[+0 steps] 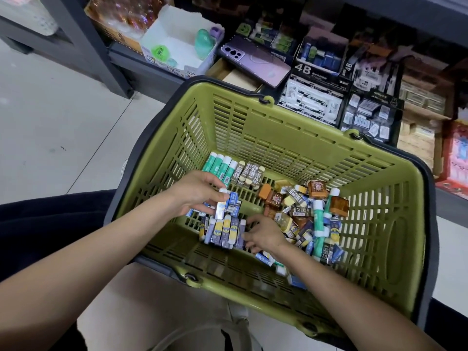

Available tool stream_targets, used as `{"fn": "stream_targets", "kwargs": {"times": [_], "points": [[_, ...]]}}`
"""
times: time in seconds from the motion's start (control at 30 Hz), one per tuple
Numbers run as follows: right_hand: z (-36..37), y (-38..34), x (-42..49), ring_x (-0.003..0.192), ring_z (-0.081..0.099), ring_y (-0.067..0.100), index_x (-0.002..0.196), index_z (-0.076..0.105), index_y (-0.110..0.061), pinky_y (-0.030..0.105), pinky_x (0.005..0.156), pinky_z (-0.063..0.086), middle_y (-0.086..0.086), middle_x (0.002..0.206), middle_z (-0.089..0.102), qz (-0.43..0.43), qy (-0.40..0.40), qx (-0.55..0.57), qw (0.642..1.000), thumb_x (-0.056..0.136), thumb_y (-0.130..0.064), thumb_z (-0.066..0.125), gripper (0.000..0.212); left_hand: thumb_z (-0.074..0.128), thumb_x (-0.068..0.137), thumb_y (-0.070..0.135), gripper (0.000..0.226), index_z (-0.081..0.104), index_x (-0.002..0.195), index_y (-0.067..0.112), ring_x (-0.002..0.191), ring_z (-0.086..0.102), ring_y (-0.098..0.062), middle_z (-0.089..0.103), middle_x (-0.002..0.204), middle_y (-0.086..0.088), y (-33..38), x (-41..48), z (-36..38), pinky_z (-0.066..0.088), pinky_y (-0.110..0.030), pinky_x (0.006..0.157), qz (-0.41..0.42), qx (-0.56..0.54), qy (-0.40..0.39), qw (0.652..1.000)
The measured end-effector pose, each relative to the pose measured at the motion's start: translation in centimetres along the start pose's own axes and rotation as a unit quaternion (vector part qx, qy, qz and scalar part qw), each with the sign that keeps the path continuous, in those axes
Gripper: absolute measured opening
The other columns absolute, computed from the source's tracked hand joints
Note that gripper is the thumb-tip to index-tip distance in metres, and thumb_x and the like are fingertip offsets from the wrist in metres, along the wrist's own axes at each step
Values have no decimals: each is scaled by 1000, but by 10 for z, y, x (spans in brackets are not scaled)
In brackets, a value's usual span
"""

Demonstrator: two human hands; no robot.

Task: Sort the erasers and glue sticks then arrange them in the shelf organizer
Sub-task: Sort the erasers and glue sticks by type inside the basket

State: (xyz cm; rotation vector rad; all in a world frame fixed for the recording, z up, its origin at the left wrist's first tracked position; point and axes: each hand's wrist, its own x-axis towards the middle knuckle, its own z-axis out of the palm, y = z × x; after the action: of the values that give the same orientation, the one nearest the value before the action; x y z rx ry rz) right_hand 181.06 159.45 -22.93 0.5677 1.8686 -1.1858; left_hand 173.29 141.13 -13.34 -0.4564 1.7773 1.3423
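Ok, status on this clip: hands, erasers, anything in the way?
Left hand pinching a blue eraser. Right hand at the lined-up eraser row, grip unclear. Unsorted pile in green basket; nothing blocking.

Pale tiled floor; dark grey shelf frame, possibly metal.

Before the dark metal shelf stands an olive slatted plastic basket. In it, green-and-white glue sticks lie far left. Brown-sleeved 2B erasers lie just right of them. Blue-and-yellow sleeved erasers stand nearer, probably on edge, with blue-and-white sleeved erasers between the rows. A mixed loose pile lies right.
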Motion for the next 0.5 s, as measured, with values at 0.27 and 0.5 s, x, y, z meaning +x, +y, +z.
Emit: {"fn": "stream_targets", "kwargs": {"times": [0.27,0.5], "points": [[2,-1,3,55,57,11,127,48,-13,21,45,48,4,74,61,-37,-11,-9,999,80,-6,73,54,72,79,2,23,61,97,11,79,65,-16,64,91,-6,-3,0,5,59,-27,58,9,-2,-9,1000],[-21,-8,-22,69,59,13,132,47,-19,19,50,45,8,100,63,-93,26,-57,994,85,-20,69,51,72,78,2,23,62,97,9,80,67,-20,65,92,-10,-4,0,6,59,-27,60,12,12,-24,1000]]}}
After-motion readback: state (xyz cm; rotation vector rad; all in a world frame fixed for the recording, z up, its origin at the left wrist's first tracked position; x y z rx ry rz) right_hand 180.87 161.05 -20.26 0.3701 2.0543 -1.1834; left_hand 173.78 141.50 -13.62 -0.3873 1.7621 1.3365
